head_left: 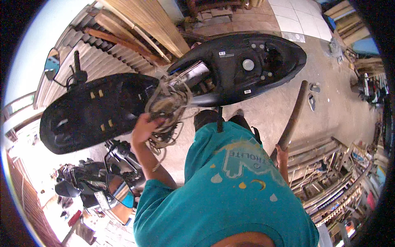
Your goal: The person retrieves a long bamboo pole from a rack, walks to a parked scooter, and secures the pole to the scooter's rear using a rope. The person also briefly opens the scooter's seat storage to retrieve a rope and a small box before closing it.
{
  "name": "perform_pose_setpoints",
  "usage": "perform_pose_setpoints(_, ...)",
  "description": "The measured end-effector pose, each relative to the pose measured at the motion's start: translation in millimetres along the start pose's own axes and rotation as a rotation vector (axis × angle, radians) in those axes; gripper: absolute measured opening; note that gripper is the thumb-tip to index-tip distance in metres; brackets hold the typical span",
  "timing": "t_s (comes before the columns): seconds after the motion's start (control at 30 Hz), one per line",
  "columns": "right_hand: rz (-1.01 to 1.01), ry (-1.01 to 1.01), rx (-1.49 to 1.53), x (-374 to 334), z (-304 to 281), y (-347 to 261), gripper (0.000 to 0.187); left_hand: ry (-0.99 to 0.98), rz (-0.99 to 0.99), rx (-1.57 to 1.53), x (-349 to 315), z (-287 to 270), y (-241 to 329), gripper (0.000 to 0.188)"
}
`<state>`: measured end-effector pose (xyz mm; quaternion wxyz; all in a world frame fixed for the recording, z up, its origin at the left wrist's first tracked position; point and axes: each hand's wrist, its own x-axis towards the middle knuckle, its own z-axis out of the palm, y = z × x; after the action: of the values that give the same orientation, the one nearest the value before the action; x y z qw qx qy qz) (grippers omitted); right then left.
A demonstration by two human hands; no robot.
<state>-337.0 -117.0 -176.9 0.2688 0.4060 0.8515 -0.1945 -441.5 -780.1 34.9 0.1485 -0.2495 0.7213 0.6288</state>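
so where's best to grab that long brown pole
Probably mid-shaft on the long brown pole, from its right side: the slender shaft is uncovered there and should balance better than by the near end, where the right hand holds it.

Hands: two, one left hand [145, 128], one right hand [282, 151]. Cord tangle [169, 106]: one, strands uncountable. Stick [297, 109]: one. Raised scooter seat [80, 109]: one, with four pale stubs [103, 127]. Storage tub [230, 71]: one, with one white cap [248, 65]. Mirrors [52, 64]: two. Sandals [312, 103]: two. Teal shirt [214, 197]: one. Poles [314, 153] at right: many, too jumbled to count.
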Motion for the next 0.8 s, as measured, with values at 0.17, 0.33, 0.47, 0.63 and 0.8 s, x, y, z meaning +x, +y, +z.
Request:
perform_pose_setpoints(0.17,-0.21,-0.084,-0.039,33,-9,32,0.095,-0.216,-0.486,0.577,-26,40,-207,0.046)
perform_pose_setpoints(0.33,-0.161,-0.074,0.037,36,-18,40,0.065,-0.294,-0.665,0.786,-81,85,-379,0.055)
perform_pose_setpoints(0.47,-0.22,-0.115,-0.046,5,-37,23,0.081,-0.496,-0.733,0.634,-59,116,-383,0.059)
perform_pose_setpoints(0.63,-0.286,0.016,-0.192,11,-31,34,0.086,-0.086,-0.308,0.999,54,115,-328,0.047)
perform_pose_setpoints(0.8,-0.185,-0.137,-0.103,10,-19,59,0.097,0.244,0.302,0.827,199,130,-242,0.038)
